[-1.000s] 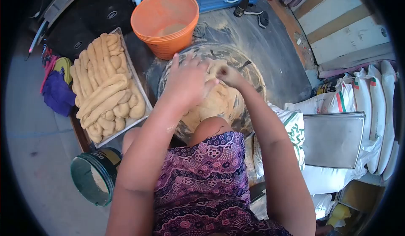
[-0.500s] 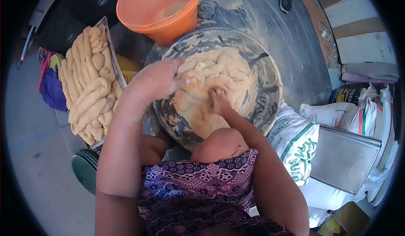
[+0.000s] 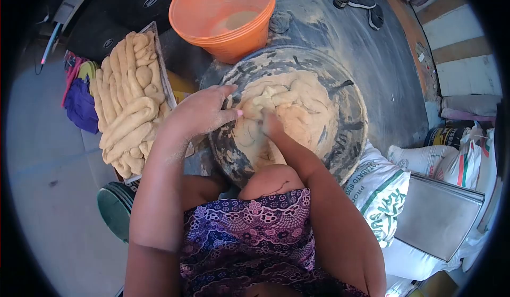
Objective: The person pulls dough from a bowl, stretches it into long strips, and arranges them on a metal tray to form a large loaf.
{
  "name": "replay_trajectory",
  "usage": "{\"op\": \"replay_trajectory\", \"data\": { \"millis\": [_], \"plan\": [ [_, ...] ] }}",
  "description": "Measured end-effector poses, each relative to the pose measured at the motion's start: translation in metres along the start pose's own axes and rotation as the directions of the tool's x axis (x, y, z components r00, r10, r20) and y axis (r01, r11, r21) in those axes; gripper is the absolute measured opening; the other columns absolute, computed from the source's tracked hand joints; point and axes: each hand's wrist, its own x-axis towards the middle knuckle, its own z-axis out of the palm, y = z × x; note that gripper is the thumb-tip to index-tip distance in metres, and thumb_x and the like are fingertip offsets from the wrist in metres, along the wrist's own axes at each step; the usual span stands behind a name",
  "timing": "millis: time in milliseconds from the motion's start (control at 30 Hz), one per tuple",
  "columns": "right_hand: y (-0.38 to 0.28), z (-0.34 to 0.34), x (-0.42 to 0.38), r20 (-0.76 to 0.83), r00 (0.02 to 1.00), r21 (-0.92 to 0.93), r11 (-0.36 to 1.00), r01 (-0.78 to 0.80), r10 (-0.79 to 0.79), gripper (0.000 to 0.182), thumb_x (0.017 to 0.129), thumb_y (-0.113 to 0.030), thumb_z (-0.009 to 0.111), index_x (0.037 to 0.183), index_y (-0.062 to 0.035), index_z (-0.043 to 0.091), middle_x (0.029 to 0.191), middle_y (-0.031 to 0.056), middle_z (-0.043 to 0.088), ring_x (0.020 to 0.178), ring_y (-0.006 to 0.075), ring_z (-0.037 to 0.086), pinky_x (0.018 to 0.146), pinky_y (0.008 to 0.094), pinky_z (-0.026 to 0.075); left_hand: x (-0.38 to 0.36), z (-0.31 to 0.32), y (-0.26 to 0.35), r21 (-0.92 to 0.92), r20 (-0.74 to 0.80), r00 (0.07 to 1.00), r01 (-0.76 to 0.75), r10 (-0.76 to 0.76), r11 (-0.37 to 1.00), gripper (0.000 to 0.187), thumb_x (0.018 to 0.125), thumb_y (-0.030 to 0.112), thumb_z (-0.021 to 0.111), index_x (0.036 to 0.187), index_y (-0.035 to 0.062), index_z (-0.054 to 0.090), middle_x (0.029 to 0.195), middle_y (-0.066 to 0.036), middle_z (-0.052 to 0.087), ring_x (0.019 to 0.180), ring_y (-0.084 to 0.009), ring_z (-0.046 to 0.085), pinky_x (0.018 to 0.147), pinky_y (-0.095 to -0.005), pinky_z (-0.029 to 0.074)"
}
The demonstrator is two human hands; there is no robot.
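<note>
A wide round basin [image 3: 355, 98], dark and smeared with flour inside, holds a spread mass of pale tan dough [image 3: 308, 119]. My right hand [image 3: 272, 124] is down at the left-middle part of this dough. Motion blur hides how its fingers are set. Over the basin's left rim is my left hand [image 3: 206, 108], open, thumb and fingers apart, holding nothing. Flour dusts its wrist. To the left, thick ropes of dough [image 3: 130, 103] lie piled on a flat tray [image 3: 163, 66].
An orange tub [image 3: 226, 42] stands behind the basin. At the right are a printed white sack [image 3: 378, 193] and a metal box or tin [image 3: 438, 214]. Green containers [image 3: 114, 209] stand at lower left, near purple cloth [image 3: 82, 108]. Shoes [image 3: 366, 7] lie on the floor at the back.
My right hand has shifted leftward within the dough and is now blurred. My left hand stays open near the left rim. The camera view has moved, shifting the scene right and down.
</note>
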Motion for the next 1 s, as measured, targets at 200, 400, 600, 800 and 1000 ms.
{"op": "replay_trajectory", "data": {
  "millis": [200, 400, 600, 800, 1000],
  "plan": [
    [0.062, -0.015, 0.002, -0.05, 0.914, 0.873, 0.463, -0.156, 0.402, 0.027, 0.088, -0.01, 0.049, 0.113, -0.0032, 0.044, 0.103, 0.0117, 0.056, 0.094, 0.0224, 0.057, 0.076, 0.0327, 0.049, -0.004, -0.003, 0.008, -0.036, -0.025, 0.999, -0.037, 0.036, 0.999, 0.063, 0.082, 0.038, 0.058, 0.128, -0.0023, 0.043, 0.125, -0.026, 0.047, 0.118, -0.035, 0.044, 0.1, -0.0368, 0.033],
    [0.041, -0.094, -0.054, -0.16, 0.841, 0.987, 0.065, 0.148, 0.517, 0.027, 0.092, -0.016, 0.049, 0.115, -0.0038, 0.041, 0.105, 0.0084, 0.053, 0.093, 0.0181, 0.054, 0.075, 0.0325, 0.05, 0.002, -0.002, 0.014, -0.039, -0.007, 0.998, -0.061, 0.061, 0.997, 0.061, 0.081, 0.036, 0.059, 0.126, -0.0033, 0.044, 0.124, -0.026, 0.048, 0.117, -0.0347, 0.045, 0.099, -0.0367, 0.034],
    [-0.018, -0.185, -0.084, -0.303, 0.941, 0.899, 0.371, 0.231, 0.151, 0.028, 0.091, -0.02, 0.052, 0.112, -0.0058, 0.04, 0.1, 0.0073, 0.053, 0.086, 0.0168, 0.056, 0.067, 0.0301, 0.051, 0.02, 0.012, 0.026, -0.069, 0.04, 0.989, -0.139, 0.142, 0.988, 0.061, 0.076, 0.03, 0.064, 0.123, -0.0042, 0.046, 0.121, -0.025, 0.05, 0.115, -0.0349, 0.046, 0.097, -0.0372, 0.036],
    [-0.11, -0.26, -0.113, -0.23, 0.945, 0.793, 0.519, 0.32, -0.231, 0.027, 0.088, -0.018, 0.055, 0.107, -0.0058, 0.04, 0.095, 0.0034, 0.05, 0.087, 0.0094, 0.049, 0.071, 0.0236, 0.045, 0.061, 0.063, 0.053, -0.178, -0.157, 0.907, -0.415, 0.391, 0.892, 0.069, 0.065, 0.023, 0.073, 0.123, -0.0019, 0.046, 0.116, -0.021, 0.054, 0.111, -0.0338, 0.05, 0.095, -0.0378, 0.038],
    [-0.149, -0.307, -0.138, -0.525, 0.791, 0.749, 0.27, 0.605, -0.316, 0.041, 0.086, -0.026, 0.06, 0.108, -0.0048, 0.034, 0.089, 0.015, 0.056, 0.058, 0.0209, 0.057, 0.043, 0.0284, 0.047, 0.082, 0.072, 0.058, -0.384, 0.172, 0.945, -0.197, 0.279, 0.902, 0.057, 0.075, 0.026, 0.068, 0.122, 0.0007, 0.047, 0.115, -0.022, 0.055, 0.109, -0.0326, 0.052, 0.091, -0.037, 0.04]
  ]
}}
